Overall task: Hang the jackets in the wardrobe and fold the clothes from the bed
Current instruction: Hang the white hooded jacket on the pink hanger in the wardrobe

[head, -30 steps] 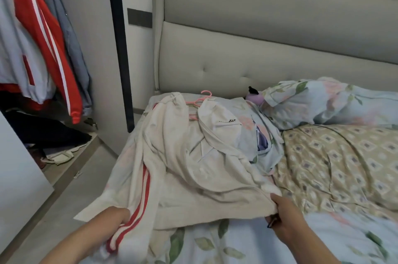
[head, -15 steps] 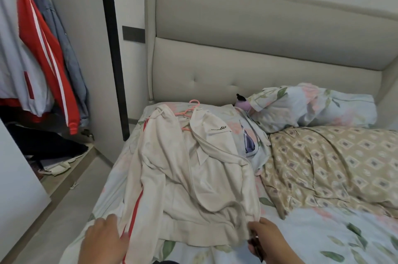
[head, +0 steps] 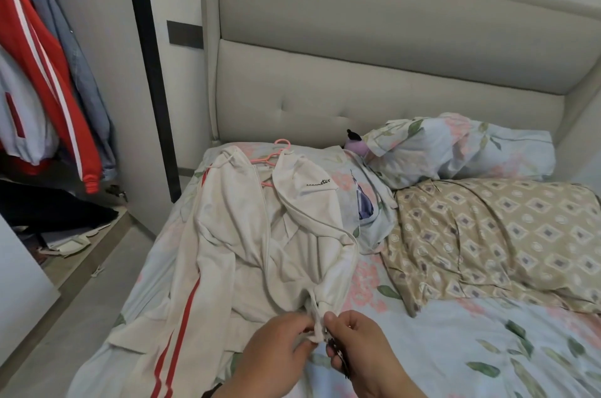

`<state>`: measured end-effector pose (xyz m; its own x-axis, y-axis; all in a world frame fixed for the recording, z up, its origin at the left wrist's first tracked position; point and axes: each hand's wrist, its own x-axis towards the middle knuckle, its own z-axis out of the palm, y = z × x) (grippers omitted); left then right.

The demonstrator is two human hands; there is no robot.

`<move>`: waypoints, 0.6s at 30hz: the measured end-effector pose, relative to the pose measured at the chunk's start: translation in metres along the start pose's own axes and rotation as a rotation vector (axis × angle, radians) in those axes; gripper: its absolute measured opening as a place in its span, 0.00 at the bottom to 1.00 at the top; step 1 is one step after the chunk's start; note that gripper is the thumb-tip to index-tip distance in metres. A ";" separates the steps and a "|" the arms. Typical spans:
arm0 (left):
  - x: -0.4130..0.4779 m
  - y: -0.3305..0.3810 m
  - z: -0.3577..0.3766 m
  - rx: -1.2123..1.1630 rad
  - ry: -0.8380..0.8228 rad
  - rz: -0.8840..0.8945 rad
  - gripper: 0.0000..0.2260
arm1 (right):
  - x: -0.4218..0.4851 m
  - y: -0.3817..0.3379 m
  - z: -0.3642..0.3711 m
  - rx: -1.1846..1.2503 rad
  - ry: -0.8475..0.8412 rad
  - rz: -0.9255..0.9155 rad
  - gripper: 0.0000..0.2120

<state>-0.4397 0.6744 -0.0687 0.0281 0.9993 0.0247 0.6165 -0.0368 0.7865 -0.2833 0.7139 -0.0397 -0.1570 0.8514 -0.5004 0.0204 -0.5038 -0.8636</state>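
Head view shows the cream jacket (head: 260,235) spread open on the bed (head: 455,349), lying from the middle of the frame down toward seven o'clock, its red-striped sleeve trailing off the near edge. At six o'clock both hands meet on its bunched lower hem: the left hand (head: 276,355) pinches the fabric between thumb and fingers, and the right hand (head: 361,349) pinches the same fold just beside it, with something small and dark tucked under its fingers that I cannot make out. A pink hanger (head: 276,157) pokes out at the jacket's collar, toward twelve o'clock. At three o'clock lies a patterned quilt (head: 504,235), with a floral pillow (head: 455,150) beyond it against the padded headboard (head: 357,72). Over at nine o'clock the wardrobe (head: 97,251) stands open, a red jacket (head: 48,56) and a grey jacket (head: 87,72) hanging inside.
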 end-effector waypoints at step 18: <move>-0.025 0.020 -0.011 -0.830 0.306 -0.402 0.07 | -0.017 -0.002 0.008 -0.773 -0.046 -0.577 0.15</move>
<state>-0.4373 0.6486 -0.0470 -0.3417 0.8992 -0.2733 -0.2186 0.2068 0.9537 -0.2883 0.6996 -0.0287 -0.3850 0.9229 0.0022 0.5699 0.2396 -0.7860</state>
